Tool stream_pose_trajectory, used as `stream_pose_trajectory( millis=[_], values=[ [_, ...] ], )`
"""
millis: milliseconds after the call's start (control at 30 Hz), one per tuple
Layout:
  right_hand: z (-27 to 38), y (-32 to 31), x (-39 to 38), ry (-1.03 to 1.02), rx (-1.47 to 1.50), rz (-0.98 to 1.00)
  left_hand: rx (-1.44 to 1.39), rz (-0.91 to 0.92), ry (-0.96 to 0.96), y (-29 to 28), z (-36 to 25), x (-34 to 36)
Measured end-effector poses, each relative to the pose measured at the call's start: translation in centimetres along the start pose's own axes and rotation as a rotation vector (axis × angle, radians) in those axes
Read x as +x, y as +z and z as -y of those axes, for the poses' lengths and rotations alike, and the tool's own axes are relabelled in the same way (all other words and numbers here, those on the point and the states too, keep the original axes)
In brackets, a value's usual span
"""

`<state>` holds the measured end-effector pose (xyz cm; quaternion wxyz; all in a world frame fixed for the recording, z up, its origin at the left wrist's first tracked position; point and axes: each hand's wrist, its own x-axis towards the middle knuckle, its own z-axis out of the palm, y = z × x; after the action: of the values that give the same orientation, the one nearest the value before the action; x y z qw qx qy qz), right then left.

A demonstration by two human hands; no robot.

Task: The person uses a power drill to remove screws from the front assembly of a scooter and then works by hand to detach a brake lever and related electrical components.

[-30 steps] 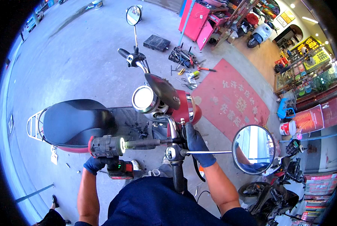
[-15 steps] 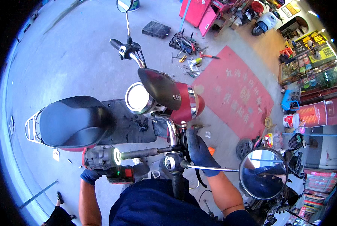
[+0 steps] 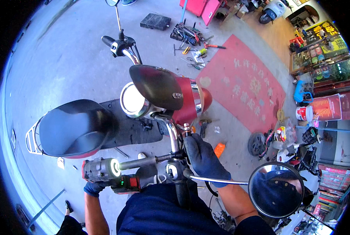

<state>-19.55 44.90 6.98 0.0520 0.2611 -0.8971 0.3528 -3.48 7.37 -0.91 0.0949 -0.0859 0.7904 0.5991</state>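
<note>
My gloved left hand [image 3: 94, 188] is wrapped round the grip of a cordless impact wrench [image 3: 98, 169] with a lit ring at its nose. Its long dark extension [image 3: 143, 161] reaches right to the clamp area of the scooter handlebar [image 3: 172, 137], beside the near switch housing [image 3: 173, 171]. On the far side of that bar, my gloved right hand [image 3: 206, 160] is closed, its fingertips hidden. A small shiny metal piece [image 3: 187, 128] stands out just above the fingers; whether they grip it, I cannot tell. The near mirror [image 3: 276, 190] extends on its stem past my right wrist.
The scooter's black seat [image 3: 75, 127] lies left and its round dial [image 3: 132, 100] mid-view. Hand tools [image 3: 188, 34] and a black case [image 3: 155, 21] lie on the floor beyond. A red mat [image 3: 241, 84], loose wheel [image 3: 256, 144] and white bucket [image 3: 304, 113] are to the right.
The view has shifted, and the scooter's front and far mirror appear further left. Both hands keep their places at the impact wrench and handlebar. A power drill on the floor beyond my right hand shows more fully.
</note>
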Motion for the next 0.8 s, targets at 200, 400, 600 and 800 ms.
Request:
stream_pose_trajectory(
  millis=[200,400,600,800],
  values=[
    [-0.5,0.5,-0.6,0.509,0.611,0.222,0.077,0.04,0.06,-0.7,-1.4,-0.7],
    [0.9,-0.2,-0.2,0.191,0.123,0.185,0.318,0.008,0.134,-1.2,-0.6,-0.8],
    [-0.3,1.1,-1.5,0.317,0.554,0.083,0.499,-0.045,0.218,-0.6,-0.6,-0.2],
    [0.0,0.3,-0.5,0.441,0.595,0.153,0.156,-0.055,0.091,-0.5,-1.2,-0.2]
  ],
)
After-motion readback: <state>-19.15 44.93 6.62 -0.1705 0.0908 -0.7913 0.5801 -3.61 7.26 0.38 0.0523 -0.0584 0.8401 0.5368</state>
